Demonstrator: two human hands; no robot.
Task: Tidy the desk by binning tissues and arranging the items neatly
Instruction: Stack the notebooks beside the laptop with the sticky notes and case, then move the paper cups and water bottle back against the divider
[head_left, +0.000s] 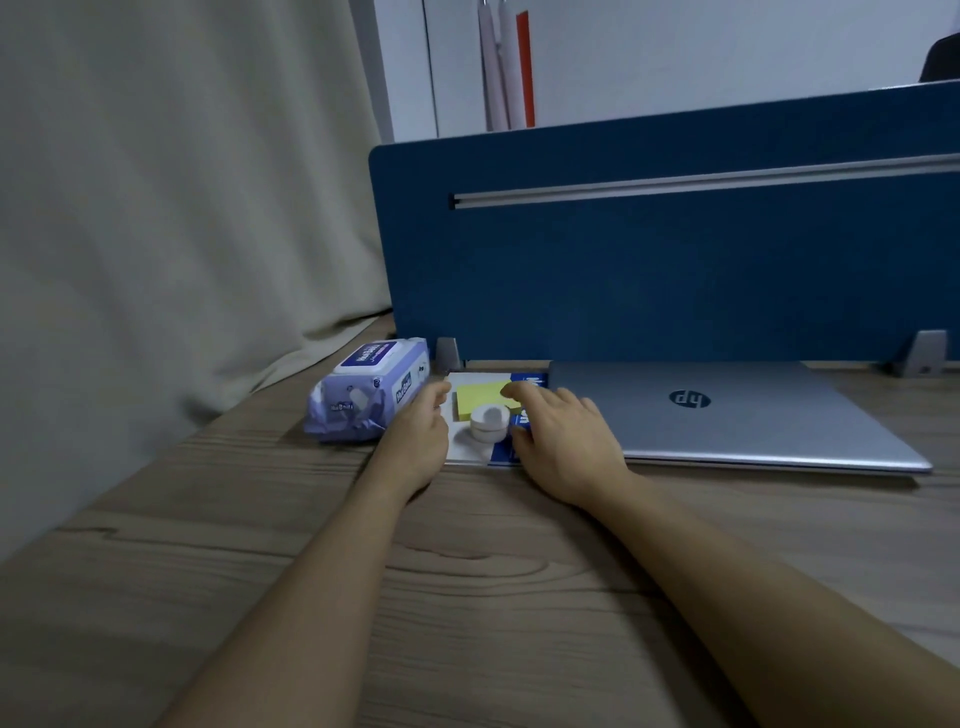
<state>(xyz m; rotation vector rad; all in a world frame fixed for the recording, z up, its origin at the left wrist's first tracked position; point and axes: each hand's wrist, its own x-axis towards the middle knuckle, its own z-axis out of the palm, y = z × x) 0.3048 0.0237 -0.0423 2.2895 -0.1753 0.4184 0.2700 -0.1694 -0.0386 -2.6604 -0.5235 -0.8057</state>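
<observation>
left hand (418, 434) relaxed at notebook (475, 452) edge; right hand (558, 434) flat on it | risk: nudging topples tape roll (490, 422) off sticky notes (483, 399)

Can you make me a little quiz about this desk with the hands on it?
1. True or false: the laptop is closed.
2. What lies on the yellow sticky notes? A) the small white round tape roll B) a pen C) a cup
3. Which thing sits just left of the left hand?

Key
1. True: its lid is down, flat on the wooden desk.
2. A: the roll overlaps the near edge of the pad, which lies on a white and blue booklet between the left hand and the right hand.
3. The purple wet wipes pack.
</observation>
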